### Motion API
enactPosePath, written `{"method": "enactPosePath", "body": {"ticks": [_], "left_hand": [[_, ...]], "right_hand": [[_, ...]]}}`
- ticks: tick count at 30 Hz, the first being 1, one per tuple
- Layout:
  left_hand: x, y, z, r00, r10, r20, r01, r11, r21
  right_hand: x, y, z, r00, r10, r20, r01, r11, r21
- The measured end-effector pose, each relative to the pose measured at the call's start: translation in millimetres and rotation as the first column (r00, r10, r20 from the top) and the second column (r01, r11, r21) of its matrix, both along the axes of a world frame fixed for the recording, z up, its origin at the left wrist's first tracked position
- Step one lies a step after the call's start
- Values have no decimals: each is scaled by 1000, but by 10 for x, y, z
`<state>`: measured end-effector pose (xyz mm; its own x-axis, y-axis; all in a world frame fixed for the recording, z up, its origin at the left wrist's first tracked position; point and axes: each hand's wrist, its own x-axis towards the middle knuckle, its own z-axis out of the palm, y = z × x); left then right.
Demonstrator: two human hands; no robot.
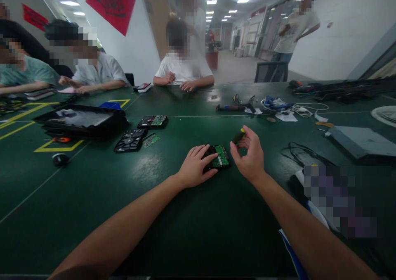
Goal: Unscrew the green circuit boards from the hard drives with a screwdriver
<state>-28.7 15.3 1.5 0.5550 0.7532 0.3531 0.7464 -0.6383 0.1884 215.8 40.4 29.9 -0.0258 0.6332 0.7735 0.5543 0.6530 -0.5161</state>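
Observation:
A hard drive [220,157] with its green circuit board facing up lies on the dark green table [173,222] in front of me. My left hand [196,166] rests flat on the drive's left side, fingers stretched out over it. Just right of the drive, my right hand [249,155] is closed around a screwdriver [239,136] with a dark handle and yellow end, its tip pointing down toward the drive.
Two more hard drives [153,121] [130,140] and a loose green board [151,140] lie to the left, beside a black tray [81,120]. Tools and cables [275,105] lie at the far right. Other people sit along the table's left and far sides.

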Motion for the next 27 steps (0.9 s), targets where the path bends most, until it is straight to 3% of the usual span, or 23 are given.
{"method": "enactPosePath", "body": {"ticks": [6,27], "left_hand": [[0,-8,3,1000,2,10,-2,1000,-1],[-6,-10,10,1000,0,1,0,1000,0]], "right_hand": [[7,-35,51,997,-7,71,4,999,40],[1,-21,46,998,-48,37,46,997,65]]}}
